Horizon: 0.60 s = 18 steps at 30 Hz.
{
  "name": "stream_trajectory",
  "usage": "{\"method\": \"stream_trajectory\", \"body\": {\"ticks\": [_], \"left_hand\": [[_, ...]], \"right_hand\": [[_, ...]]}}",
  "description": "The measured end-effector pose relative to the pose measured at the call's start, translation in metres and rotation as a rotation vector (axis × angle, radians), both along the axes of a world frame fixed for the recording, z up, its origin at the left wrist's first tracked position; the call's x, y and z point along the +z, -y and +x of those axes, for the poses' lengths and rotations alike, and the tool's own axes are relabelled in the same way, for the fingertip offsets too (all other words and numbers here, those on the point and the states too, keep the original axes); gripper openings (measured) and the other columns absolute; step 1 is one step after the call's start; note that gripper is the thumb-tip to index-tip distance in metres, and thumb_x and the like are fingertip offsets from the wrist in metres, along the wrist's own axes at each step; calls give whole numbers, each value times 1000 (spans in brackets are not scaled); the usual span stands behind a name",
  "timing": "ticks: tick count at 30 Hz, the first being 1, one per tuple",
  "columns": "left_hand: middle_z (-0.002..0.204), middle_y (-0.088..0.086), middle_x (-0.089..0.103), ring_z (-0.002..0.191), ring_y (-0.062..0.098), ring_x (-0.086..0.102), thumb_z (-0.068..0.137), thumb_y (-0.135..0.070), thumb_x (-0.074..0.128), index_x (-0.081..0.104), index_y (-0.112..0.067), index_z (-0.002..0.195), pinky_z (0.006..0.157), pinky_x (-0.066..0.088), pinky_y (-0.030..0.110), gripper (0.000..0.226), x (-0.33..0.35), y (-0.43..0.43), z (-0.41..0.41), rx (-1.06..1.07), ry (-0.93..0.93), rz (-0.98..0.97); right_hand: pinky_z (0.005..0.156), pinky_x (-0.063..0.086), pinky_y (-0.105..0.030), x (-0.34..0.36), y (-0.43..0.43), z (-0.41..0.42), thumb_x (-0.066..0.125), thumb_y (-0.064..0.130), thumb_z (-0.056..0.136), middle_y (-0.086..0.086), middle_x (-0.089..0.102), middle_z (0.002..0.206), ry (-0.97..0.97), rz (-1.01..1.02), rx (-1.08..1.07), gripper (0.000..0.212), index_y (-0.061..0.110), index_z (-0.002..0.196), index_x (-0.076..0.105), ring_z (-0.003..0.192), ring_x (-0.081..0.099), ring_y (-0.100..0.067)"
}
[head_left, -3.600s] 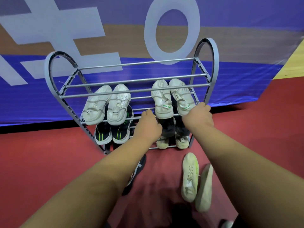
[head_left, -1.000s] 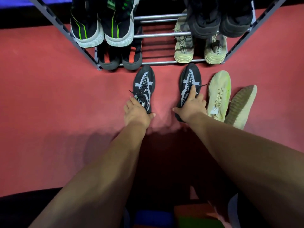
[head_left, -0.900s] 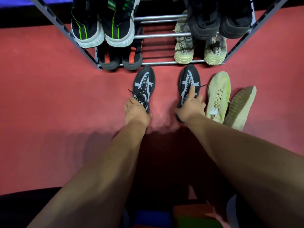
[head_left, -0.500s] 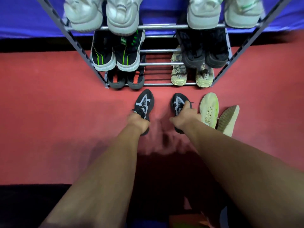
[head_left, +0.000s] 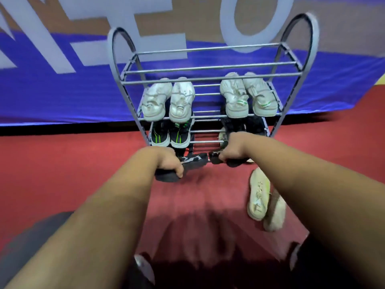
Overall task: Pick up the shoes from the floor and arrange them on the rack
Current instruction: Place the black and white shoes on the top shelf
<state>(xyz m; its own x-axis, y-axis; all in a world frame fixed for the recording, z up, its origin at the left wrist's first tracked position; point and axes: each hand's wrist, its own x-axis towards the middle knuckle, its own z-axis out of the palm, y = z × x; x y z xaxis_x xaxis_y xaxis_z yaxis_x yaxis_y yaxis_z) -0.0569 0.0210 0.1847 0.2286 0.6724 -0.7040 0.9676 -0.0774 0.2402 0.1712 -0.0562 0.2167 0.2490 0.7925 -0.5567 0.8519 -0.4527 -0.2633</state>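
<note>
Only signage was on the far banner point(head_left: 62, 97): big pale lettering, cropped by the top edge. A ring reading as "O" point(head_left: 227, 21) stood behind the right end of the rack point(head_left: 208, 68). Left of it was a cross-shaped stroke point(head_left: 154, 28), part of a character, couldn't tell which. Another pale fragment point(head_left: 6, 59) was cut off at far left. Prints on the shoes point(head_left: 234, 99) were too blurred to read. No brands or numbers were legible.

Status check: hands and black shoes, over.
Left hand grips left black shoe; right hand grips right black shoe. Both held before rack. Pale pair on floor, aside, not blocking.
</note>
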Motion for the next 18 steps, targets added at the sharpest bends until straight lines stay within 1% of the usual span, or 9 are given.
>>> {"method": "stream_trajectory", "body": {"ticks": [1, 3, 4, 6, 8, 10, 12, 15, 18], "left_hand": [[90, 13, 80, 84, 32, 79, 51, -36, 90, 77, -9, 84, 76, 64, 44, 44, 18, -3, -4, -9, 6, 18], [84, 12, 80, 71, 30, 75, 58, -32, 89, 78, -6, 83, 63, 59, 36, 38, 54, -7, -9, -27, 35, 63], [80, 12, 79, 66, 29, 72, 60, -32, 88, 78, -6, 83, 61, 56, 34, 36, 71, -7, -11, -24, 54, 80], [78, 11, 78, 61, 28, 68, 58, -37, 85, 78, -6, 84, 60, 53, 34, 41, 101, -6, -16, -9, 98, 112], [73, 9, 74, 57, 27, 63, 57, -42, 83, 77, -7, 82, 57, 51, 34, 43, 127, -3, -22, 16, 135, 169], [64, 6, 67, 53, 25, 55, 61, -41, 80, 74, -10, 74, 55, 46, 34, 34, 150, 1, -30, 42, 172, 205], [62, 6, 65, 53, 24, 52, 60, -41, 78, 72, -11, 70, 58, 43, 35, 32, 167, 5, -43, 94, 246, 244], [67, 8, 68, 57, 24, 53, 57, -43, 78, 76, -4, 84, 60, 42, 38, 47, 185, 9, -59, 193, 359, 305], [76, 10, 75, 62, 24, 61, 57, -44, 80, 77, -9, 94, 63, 47, 36, 51, 197, 9, -63, 290, 447, 392]], "right_hand": [[55, 50, -24, 16, -1, 1, 79, 35, 76, -4, 69, 64, 28, 46, 27, 27, 13, 64, 68, 56, 62, -22], [72, 57, -33, 45, -1, 1, 79, 44, 77, -8, 73, 85, 69, 127, 77, 33, 13, 87, 73, 78, 68, -27], [78, 58, -35, 56, -1, 1, 78, 45, 77, -10, 73, 92, 75, 166, 93, 38, 13, 96, 73, 86, 68, -29], [83, 59, -37, 74, 2, 1, 78, 46, 77, -11, 73, 100, 82, 249, 102, 44, 12, 104, 72, 91, 68, -31], [83, 59, -37, 86, 6, 2, 78, 44, 75, -9, 74, 98, 44, 325, 57, 42, 14, 103, 70, 90, 68, -28], [80, 58, -36, 96, 11, 1, 79, 43, 73, -5, 74, 96, -9, 378, 5, 40, 15, 101, 67, 89, 68, -25], [75, 53, -33, 106, 14, -4, 78, 43, 73, -1, 72, 98, -19, 415, 4, 47, 17, 110, 62, 91, 65, -22], [73, 51, -30, 117, 15, -15, 79, 42, 73, 6, 72, 99, -63, 486, 11, 72, 25, 140, 59, 94, 66, -18], [70, 48, -28, 124, 12, -29, 80, 45, 71, 10, 70, 98, -133, 546, 35, 75, 28, 141, 59, 94, 66, -15]]}}
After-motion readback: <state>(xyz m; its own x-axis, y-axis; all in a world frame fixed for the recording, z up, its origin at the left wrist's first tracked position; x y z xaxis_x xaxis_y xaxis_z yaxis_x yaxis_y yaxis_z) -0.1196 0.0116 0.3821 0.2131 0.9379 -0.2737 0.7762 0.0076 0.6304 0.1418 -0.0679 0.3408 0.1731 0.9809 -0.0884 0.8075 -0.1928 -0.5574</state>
